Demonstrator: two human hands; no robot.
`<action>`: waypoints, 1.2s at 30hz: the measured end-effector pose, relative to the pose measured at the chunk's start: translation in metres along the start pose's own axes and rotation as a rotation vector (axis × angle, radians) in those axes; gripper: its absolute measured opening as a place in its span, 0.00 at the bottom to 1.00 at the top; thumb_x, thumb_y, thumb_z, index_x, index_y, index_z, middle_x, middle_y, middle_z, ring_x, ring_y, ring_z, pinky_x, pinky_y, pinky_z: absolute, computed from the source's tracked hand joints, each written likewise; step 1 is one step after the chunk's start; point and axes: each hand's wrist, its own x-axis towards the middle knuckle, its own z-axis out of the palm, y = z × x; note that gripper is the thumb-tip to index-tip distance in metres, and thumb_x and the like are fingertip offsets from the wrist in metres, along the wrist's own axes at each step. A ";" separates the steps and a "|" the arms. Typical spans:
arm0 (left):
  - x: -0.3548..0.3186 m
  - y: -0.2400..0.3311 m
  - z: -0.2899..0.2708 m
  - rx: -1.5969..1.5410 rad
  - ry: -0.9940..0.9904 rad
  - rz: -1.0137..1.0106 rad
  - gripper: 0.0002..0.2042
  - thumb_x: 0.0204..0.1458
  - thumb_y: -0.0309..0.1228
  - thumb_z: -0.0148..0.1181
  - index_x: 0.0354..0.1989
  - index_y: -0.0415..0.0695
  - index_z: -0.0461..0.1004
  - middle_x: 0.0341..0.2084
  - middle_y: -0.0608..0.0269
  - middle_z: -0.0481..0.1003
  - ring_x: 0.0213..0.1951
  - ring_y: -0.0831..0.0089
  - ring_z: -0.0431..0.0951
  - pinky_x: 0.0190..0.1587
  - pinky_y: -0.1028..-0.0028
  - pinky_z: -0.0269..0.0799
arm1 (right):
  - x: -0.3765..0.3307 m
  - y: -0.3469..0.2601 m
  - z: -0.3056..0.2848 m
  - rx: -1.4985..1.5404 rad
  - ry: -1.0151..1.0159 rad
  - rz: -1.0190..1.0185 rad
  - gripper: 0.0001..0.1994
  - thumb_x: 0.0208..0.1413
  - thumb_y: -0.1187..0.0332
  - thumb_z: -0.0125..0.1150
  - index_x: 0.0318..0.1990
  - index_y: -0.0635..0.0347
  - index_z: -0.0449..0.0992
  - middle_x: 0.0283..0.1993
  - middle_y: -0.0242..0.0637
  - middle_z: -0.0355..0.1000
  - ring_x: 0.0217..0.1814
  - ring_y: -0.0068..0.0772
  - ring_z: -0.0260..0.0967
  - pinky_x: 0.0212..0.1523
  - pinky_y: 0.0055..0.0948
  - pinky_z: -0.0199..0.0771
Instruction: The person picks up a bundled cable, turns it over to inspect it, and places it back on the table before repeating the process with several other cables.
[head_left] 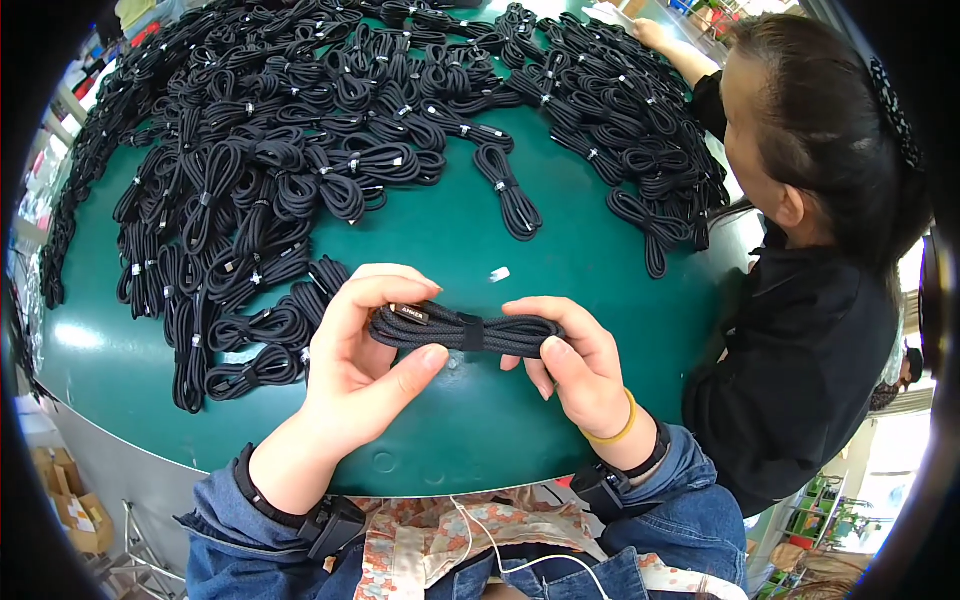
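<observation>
A coiled black braided cable is held level above the near part of the green table, with a black strap around its middle. My left hand grips its left end between thumb and fingers, beside a dark connector lying along the coil. At the other end, my right hand pinches the loops with thumb and fingers. Just beyond the cable, a small white scrap lies on the table.
A large heap of bundled black cables covers the left and far table. One bundle lies apart near the middle. A co-worker in black sits at the right, an arm reaching to the far edge. Cardboard boxes stand at lower left.
</observation>
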 end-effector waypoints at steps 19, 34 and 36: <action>0.002 -0.002 0.008 -0.262 0.126 -0.199 0.24 0.37 0.19 0.58 0.46 0.42 0.57 0.42 0.58 0.61 0.42 0.73 0.65 0.46 0.75 0.62 | 0.003 0.000 -0.001 0.225 0.032 -0.018 0.14 0.52 0.67 0.48 0.45 0.64 0.64 0.27 0.35 0.68 0.13 0.09 0.52 0.13 0.09 0.50; 0.002 0.004 0.010 -0.404 0.138 -0.363 0.23 0.38 0.20 0.58 0.45 0.41 0.59 0.39 0.57 0.65 0.41 0.71 0.68 0.46 0.72 0.63 | 0.002 0.002 -0.001 0.247 0.021 -0.010 0.14 0.51 0.66 0.50 0.44 0.62 0.65 0.27 0.30 0.67 0.18 0.09 0.53 0.17 0.09 0.51; 0.003 0.004 0.011 -0.391 0.144 -0.358 0.22 0.39 0.20 0.58 0.44 0.40 0.59 0.39 0.57 0.65 0.41 0.71 0.68 0.46 0.72 0.64 | 0.002 0.000 -0.003 0.248 0.018 -0.007 0.14 0.50 0.67 0.51 0.44 0.62 0.65 0.28 0.30 0.67 0.20 0.09 0.54 0.19 0.10 0.54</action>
